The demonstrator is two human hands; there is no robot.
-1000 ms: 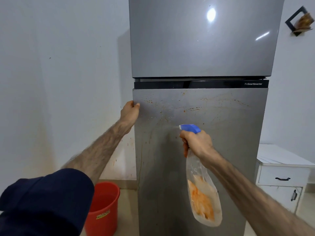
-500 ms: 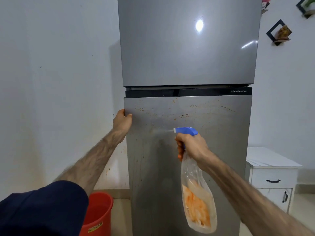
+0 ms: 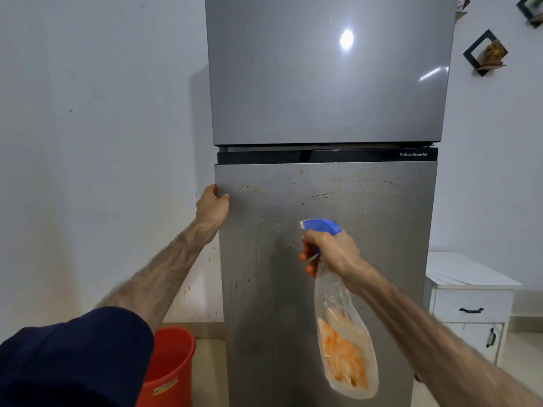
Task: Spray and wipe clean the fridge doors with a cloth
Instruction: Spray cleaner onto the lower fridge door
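A tall grey two-door fridge fills the middle of the view. Its upper door looks clean and shiny. The lower door carries brown streaks and specks across its top part and down its left side. My left hand grips the lower door's left edge near the top. My right hand holds a clear spray bottle with a blue trigger head, its nozzle pointing left at the lower door. Orange shows through the bottle's lower half. No cloth is in view.
A red bucket stands on the floor left of the fridge, against the white wall. A white cabinet with a drawer stands to the right. Small black wall shelves hang at the upper right.
The view has tilted up a little, so the fridge sits lower in frame. The faint mist at the nozzle half a second ago is gone. Both hands keep their grips.
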